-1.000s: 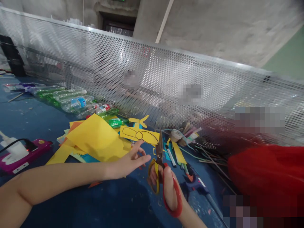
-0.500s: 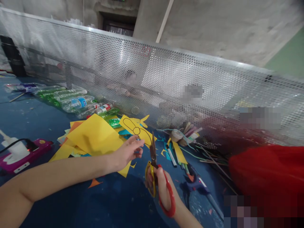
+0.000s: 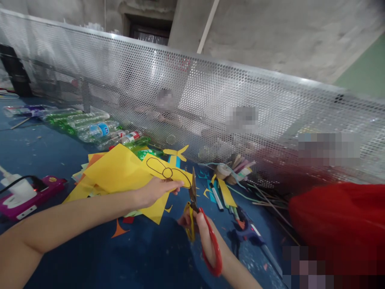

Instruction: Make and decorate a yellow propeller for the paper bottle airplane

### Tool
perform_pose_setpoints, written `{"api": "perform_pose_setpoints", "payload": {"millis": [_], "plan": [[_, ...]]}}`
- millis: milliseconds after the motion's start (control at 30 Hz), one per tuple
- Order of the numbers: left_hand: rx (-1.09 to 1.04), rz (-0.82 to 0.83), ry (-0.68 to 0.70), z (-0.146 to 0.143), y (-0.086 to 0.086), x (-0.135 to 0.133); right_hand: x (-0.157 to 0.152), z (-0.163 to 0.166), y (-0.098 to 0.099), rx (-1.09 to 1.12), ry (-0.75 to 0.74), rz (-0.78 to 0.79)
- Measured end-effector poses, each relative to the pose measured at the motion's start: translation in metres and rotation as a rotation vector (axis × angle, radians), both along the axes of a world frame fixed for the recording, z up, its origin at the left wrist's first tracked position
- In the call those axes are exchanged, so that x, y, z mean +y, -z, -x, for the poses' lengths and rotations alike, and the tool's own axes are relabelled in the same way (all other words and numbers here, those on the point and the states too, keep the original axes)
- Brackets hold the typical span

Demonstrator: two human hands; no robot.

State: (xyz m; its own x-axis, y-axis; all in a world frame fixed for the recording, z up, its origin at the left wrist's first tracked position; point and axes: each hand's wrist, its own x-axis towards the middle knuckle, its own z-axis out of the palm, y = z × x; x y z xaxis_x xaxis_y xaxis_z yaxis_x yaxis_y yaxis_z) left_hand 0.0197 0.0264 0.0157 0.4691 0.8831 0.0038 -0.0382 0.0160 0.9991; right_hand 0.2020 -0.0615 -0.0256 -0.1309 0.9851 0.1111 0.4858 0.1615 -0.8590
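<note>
My left hand [image 3: 161,192] pinches the lower edge of a yellow paper strip [image 3: 177,175], which bears a black-outlined propeller shape with a circle in its middle. In my right hand [image 3: 204,233] is a pair of scissors [image 3: 193,196] with one red and one yellow handle loop. Their blades point up and stand at the strip's right end; whether they touch the paper I cannot tell. Beneath my left hand lies a stack of yellow paper sheets [image 3: 117,168]. A cut-out yellow propeller shape [image 3: 177,152] sits just behind the strip.
Several plastic bottles [image 3: 99,129] lie along a perforated metal screen [image 3: 126,76]. On the right are a marker [image 3: 217,197], a blue glue gun [image 3: 251,233] and a bundle of sticks [image 3: 240,167]. A purple power strip [image 3: 33,196] is at left. People show behind the screen.
The yellow strip has shifted left and down and turned flatter. My left hand has closed on its lower edge. The scissors stay close to the strip's right end, their handles slightly turned.
</note>
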Motion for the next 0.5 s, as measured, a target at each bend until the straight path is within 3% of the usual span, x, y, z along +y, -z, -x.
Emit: {"api": "perform_pose_setpoints", "payload": {"millis": [500], "plan": [[0.072,0.038,-0.046,0.0009,-0.0065,-0.0021,0.001,-0.0016,-0.0051,-0.048,0.003,0.033]]}}
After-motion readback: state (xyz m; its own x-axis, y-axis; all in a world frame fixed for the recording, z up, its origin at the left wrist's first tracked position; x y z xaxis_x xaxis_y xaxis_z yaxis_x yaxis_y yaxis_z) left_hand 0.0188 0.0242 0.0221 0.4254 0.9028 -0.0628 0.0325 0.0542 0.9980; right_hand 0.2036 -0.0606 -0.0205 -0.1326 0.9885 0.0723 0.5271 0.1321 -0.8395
